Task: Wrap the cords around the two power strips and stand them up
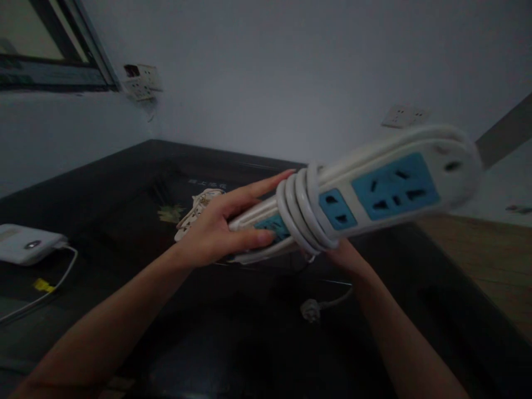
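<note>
A white power strip with blue socket panels is held up at a tilt above the dark table, its far end raised to the right. Its white cord runs lengthwise along the strip and is wound several times around its middle. My left hand is closed around the near end, thumb on top of a blue panel. Behind the strip, my right hand is mostly hidden, and its fingers do not show. Below it hangs or lies the cord's plug, with a short length of cord.
A second power strip lies on the black glossy table beyond my left hand. At the left are a white box-shaped device with a cable and a yellow tag. Wall sockets sit on the back wall.
</note>
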The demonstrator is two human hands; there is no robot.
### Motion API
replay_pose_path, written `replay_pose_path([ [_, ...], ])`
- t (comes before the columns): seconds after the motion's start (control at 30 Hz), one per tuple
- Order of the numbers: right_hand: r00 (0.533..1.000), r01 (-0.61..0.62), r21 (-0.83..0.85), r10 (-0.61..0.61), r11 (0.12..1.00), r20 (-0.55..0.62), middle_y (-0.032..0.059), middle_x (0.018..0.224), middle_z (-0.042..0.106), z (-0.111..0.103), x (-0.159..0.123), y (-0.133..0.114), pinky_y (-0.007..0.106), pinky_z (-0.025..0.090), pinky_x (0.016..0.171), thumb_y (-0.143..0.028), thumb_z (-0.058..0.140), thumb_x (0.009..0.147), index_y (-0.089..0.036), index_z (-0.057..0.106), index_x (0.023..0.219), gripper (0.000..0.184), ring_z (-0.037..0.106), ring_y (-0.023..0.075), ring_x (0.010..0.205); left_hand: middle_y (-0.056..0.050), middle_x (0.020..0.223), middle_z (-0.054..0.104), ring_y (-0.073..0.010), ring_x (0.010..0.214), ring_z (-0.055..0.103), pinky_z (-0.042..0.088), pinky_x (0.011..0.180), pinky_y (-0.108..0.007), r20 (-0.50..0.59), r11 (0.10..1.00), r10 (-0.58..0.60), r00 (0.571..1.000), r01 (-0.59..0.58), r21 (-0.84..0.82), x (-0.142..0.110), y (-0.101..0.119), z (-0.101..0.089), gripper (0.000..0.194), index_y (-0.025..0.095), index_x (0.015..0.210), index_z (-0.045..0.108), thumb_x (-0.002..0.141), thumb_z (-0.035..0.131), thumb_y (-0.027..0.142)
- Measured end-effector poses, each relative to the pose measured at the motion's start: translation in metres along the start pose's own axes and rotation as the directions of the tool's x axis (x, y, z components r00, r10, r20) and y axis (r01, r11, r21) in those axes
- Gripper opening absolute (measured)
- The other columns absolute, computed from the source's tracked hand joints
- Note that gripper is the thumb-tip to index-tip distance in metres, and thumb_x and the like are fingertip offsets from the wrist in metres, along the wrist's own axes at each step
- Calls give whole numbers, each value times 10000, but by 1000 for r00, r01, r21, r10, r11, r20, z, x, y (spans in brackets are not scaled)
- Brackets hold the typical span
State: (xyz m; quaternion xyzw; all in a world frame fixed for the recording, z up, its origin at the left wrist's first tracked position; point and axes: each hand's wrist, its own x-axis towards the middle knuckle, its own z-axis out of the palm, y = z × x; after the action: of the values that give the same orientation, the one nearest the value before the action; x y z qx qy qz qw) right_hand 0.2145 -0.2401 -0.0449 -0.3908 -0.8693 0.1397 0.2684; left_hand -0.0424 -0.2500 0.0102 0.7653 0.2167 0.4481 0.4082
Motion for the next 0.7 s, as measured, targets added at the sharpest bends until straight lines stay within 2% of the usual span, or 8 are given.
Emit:
replay_pose_path([
  [0.1, 998, -54, 205, 49, 977, 29, 27, 692, 681, -5, 10, -4, 234, 484, 602, -460, 329, 982, -167, 663, 915, 450, 639, 136, 654, -18, 1282, 627, -302, 1159, 588, 495, 960, -439, -108, 983, 17, 994, -36, -179, 5, -6, -5, 610, 304, 1348, 514, 779, 711, 399],
  [0.2, 989, -148, 362, 139, 920, 50, 51, 776, 708, -17, 12, 0, 252, 486, 696, -455, 442, 943, -150, 669, 883, 385, 655, 150, 753, -31, 1267, 637, -305, 1190, 568, 480, 993, -448, -218, 968, 34, 975, -87, -237, 9, -7, -10, 530, 254, 1274, 582, 768, 723, 324],
  [0.3, 970, -238, 340, 243, 910, 27, 68, 871, 709, -26, 7, 15, 284, 478, 769, -449, 513, 901, -147, 677, 874, 345, 649, 168, 836, -29, 1213, 665, -321, 1144, 602, 528, 931, -459, -264, 963, 36, 964, -104, -248, 9, -3, -16, 499, 252, 1254, 588, 772, 709, 303],
  [0.37, 952, -304, 296, 298, 906, 66, 69, 896, 699, -29, 2, 27, 294, 476, 765, -449, 578, 857, -142, 677, 914, 328, 641, 173, 842, -29, 1180, 676, -328, 1102, 628, 561, 881, -445, -309, 962, 46, 950, -126, -243, 8, 2, -21, 482, 249, 1233, 595, 769, 709, 317],
  [0.43, 937, -339, 264, 300, 903, 177, 53, 843, 684, -30, -1, 34, 294, 477, 733, -445, 583, 851, -138, 678, 895, 324, 630, 161, 785, -37, 1161, 679, -322, 1066, 648, 571, 871, -425, -347, 964, 65, 936, -148, -220, 7, 5, -25, 470, 235, 1213, 600, 766, 711, 327],
  [0.53, 907, -330, 248, 233, 911, 350, 5, 682, 625, -27, -1, 35, 274, 466, 656, -437, 500, 902, -143, 681, 836, 351, 588, 129, 658, -47, 1126, 688, -308, 1049, 658, 564, 890, -408, -370, 970, 80, 925, -158, -185, 8, 5, -30, 457, 210, 1216, 589, 786, 691, 326],
  [0.6, 906, -307, 259, 199, 916, 373, 10, 721, 642, -20, 1, 32, 272, 466, 664, -426, 500, 907, -147, 689, 886, 338, 591, 128, 688, -45, 1085, 702, -302, 1040, 663, 568, 877, -404, -375, 970, 71, 924, -151, -189, 9, 3, -30, 459, 207, 1221, 583, 790, 686, 328],
  [0.7, 932, -293, 334, 189, 896, 310, 51, 911, 689, -3, 7, 26, 289, 487, 739, -375, 560, 877, -149, 667, 1027, 291, 624, 144, 810, -35, 1042, 719, -299, 1016, 674, 581, 846, -396, -384, 968, 32, 923, -125, -218, 11, -1, -29, 468, 214, 1203, 592, 764, 709, 326],
])
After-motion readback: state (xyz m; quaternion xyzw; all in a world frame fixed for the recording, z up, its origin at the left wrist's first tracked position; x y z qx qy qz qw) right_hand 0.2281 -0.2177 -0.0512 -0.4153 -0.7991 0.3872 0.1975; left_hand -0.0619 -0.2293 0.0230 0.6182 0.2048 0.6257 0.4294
